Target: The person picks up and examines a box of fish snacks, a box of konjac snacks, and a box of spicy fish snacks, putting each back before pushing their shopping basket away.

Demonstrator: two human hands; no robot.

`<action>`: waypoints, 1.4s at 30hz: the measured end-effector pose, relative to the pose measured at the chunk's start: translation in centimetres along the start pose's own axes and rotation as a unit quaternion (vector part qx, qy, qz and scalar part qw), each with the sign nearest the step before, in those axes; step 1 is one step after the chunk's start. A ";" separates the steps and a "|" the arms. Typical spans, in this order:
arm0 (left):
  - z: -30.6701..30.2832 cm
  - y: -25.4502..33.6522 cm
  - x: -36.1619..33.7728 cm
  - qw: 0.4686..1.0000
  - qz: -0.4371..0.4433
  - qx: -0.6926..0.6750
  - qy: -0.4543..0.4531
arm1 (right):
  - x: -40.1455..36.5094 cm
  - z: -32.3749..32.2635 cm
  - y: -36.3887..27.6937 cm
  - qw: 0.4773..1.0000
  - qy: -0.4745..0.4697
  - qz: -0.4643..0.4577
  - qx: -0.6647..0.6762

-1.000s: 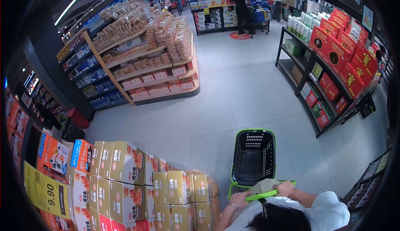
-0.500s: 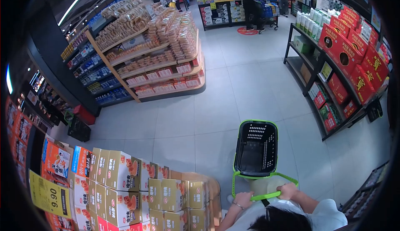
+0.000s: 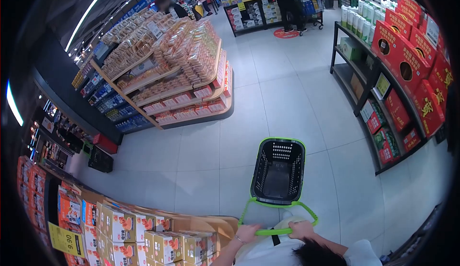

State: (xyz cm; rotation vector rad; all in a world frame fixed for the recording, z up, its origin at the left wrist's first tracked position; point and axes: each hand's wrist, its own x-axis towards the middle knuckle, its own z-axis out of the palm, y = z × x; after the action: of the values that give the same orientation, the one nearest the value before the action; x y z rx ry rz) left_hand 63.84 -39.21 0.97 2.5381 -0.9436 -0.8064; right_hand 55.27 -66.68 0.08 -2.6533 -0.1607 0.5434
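Observation:
Ahead of my body on the tiled floor stands a black shopping basket (image 3: pixel 278 170) with a green rim. Nothing shows inside it. Its green handle (image 3: pixel 273 231) reaches back towards me. My left hand (image 3: pixel 248 233), with a thin band at the wrist, is closed round the left part of the grip. Around the right part my right hand (image 3: pixel 301 229) is wrapped. Some of my dark hair hides part of the right forearm.
Stacked snack boxes (image 3: pixel 120 223) with a yellow price sign (image 3: pixel 66 239) stand at the lower left. A shelf of packaged goods (image 3: pixel 187 60) rises beyond. Red gift boxes (image 3: pixel 400 50) fill a black rack at right. A person in black (image 3: pixel 282 2) stands by a cart at the far display.
The basket and both hands have shifted left in view, still joined by the handle. The snack boxes have slid lower and left, and the bread-like packages and red boxes look nearer.

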 end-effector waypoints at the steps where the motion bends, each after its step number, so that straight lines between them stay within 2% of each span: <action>1: 0.2 -0.1 0.6 1.000 -0.003 0.001 -0.002 | 0.6 -0.8 0.4 0.999 -0.027 0.009 0.026; 5: 0.5 -2.6 4.3 0.996 -0.006 0.057 -0.065 | 4.0 -0.9 2.4 0.998 -0.043 -0.014 0.051; 10: -0.2 -8.4 10.5 0.993 0.045 0.058 -0.097 | 10.9 1.8 4.4 0.999 0.006 -0.006 0.044; 12: -1.4 -10.1 13.0 0.990 0.015 0.055 -0.126 | 14.1 0.8 4.6 1.000 -0.005 -0.008 0.018; 14: -3.0 -11.8 15.0 0.994 0.025 0.032 -0.104 | 17.1 -1.1 4.1 1.000 -0.016 -0.012 -0.009; 16: -5.0 -14.2 16.5 0.996 0.032 0.014 -0.084 | 19.9 -4.5 3.1 0.996 -0.084 -0.010 0.011; 18: -6.1 -16.8 19.0 0.997 0.070 -0.007 -0.038 | 23.9 -3.6 4.0 0.995 -0.092 0.000 -0.021; 19: -6.7 -18.2 20.1 0.997 0.074 -0.007 -0.034 | 26.0 -2.7 4.5 0.994 -0.102 0.008 -0.048; 22: -9.3 -22.2 24.0 0.993 0.088 0.035 -0.076 | 31.0 -5.5 3.4 0.987 -0.130 0.022 -0.093; 28: -15.7 -27.3 31.7 0.995 0.064 0.032 -0.074 | 40.7 -10.8 3.5 0.991 -0.083 0.066 -0.076; 30: -17.9 -28.6 34.1 0.995 0.096 0.006 -0.002 | 43.8 -12.8 4.1 0.991 -0.074 0.074 -0.081; 34: -22.1 -29.2 39.3 0.994 0.076 0.058 -0.057 | 48.6 -15.9 6.4 0.992 -0.047 0.073 -0.094; 36: -23.3 -30.0 42.5 0.993 0.097 0.066 0.014 | 51.4 -17.2 8.2 0.993 -0.043 0.063 -0.091; 37: -24.2 -30.4 44.4 0.993 0.095 0.071 0.013 | 52.7 -18.0 9.3 0.993 -0.038 0.057 -0.093; 39: -26.6 -30.3 48.0 0.989 0.089 0.097 -0.061 | 55.5 -19.3 11.3 0.995 -0.024 0.054 -0.074; 42: -29.8 -29.8 52.2 0.993 0.067 0.090 -0.040 | 58.9 -21.8 14.2 0.997 0.000 0.049 -0.054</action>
State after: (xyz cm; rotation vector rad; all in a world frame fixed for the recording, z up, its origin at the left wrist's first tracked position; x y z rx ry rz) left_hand 129.20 -49.81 -9.97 2.5731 -1.2513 -0.8211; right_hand 118.31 -76.41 -8.44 -2.7778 -0.0620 0.5828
